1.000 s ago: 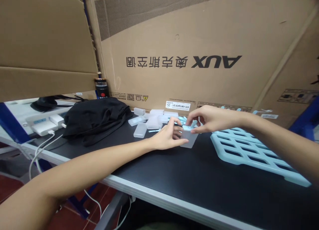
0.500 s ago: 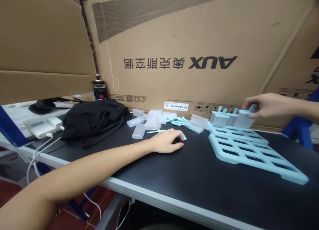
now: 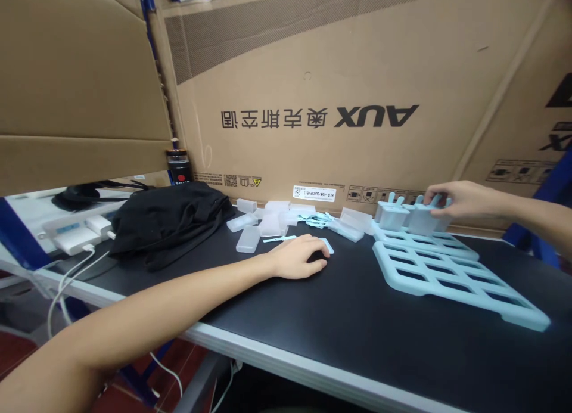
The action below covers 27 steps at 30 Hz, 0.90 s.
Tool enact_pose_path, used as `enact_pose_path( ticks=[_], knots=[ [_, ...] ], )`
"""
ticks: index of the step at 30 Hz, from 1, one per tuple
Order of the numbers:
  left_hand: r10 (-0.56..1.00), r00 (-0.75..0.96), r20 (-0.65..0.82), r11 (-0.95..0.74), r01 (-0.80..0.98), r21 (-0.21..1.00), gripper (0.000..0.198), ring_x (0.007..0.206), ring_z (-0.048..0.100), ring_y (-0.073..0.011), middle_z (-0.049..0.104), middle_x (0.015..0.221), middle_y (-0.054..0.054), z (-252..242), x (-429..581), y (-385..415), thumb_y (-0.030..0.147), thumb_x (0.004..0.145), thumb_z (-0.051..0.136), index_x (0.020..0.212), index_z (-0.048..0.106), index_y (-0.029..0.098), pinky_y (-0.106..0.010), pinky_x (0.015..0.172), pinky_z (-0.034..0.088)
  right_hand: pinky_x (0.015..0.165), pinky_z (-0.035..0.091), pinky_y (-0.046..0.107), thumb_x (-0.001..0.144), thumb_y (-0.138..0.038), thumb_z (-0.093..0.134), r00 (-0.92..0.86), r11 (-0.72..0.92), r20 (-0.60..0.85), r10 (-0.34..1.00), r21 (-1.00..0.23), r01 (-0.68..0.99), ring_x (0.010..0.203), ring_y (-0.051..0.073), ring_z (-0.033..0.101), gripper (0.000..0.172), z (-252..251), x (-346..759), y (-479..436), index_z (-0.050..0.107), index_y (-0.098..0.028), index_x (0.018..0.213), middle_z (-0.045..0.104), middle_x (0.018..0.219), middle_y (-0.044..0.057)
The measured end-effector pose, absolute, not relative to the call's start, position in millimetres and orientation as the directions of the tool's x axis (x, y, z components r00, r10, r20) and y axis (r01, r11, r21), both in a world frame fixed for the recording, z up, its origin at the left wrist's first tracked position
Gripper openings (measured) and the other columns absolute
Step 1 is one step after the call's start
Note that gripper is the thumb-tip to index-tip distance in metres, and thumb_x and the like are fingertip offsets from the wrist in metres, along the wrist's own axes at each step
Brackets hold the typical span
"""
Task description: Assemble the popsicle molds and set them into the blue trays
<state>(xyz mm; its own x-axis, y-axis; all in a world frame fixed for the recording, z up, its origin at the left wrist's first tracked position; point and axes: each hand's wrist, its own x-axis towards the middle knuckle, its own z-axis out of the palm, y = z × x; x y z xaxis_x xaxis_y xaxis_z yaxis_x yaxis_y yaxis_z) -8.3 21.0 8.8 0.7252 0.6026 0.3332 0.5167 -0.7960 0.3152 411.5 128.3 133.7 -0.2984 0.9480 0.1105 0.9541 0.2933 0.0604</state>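
My right hand (image 3: 458,199) pinches the light blue stick of a popsicle mold (image 3: 422,220) over the far part of the light blue rack (image 3: 456,274). My fingers partly hide the stick. Another capped mold (image 3: 392,215) stands upright in the rack to the left, its handle pointing up. More molds behind are partly covered by the hand. My left hand (image 3: 301,256) rests on the black tabletop, thumb and fingers apart. Just beyond its fingertips is a light blue popsicle stick (image 3: 328,246); whether they touch I cannot tell.
Several loose translucent mold cups (image 3: 248,239) and a pile of blue sticks (image 3: 318,220) lie at the back middle. A black cloth bag (image 3: 170,222), a white power strip (image 3: 74,236) and a dark jar (image 3: 179,165) are on the left. A large cardboard box (image 3: 277,61) stands behind.
My right hand has moved a little left and down with the mold, which now stands closer to the leftmost mold. My left hand has stayed on the tabletop.
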Motion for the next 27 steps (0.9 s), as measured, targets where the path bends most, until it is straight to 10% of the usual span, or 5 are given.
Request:
enact_pose_path(
  ticks=[27],
  knots=[
    [0.575,0.744,0.34,-0.817,0.497,0.293,0.012,0.112,0.058,-0.0208,0.066,0.114,-0.005,8,-7,22,0.025,0.092,0.053,0.099,0.061,0.021,-0.036,0.101,0.046,0.073,0.037,0.032,0.084,-0.061,0.06,0.04,-0.035,0.145,0.989,-0.034,0.999,0.076,0.021,0.058,0.04,112,379,115,0.069,-0.022,0.09,0.069,0.086,0.007]
  ],
)
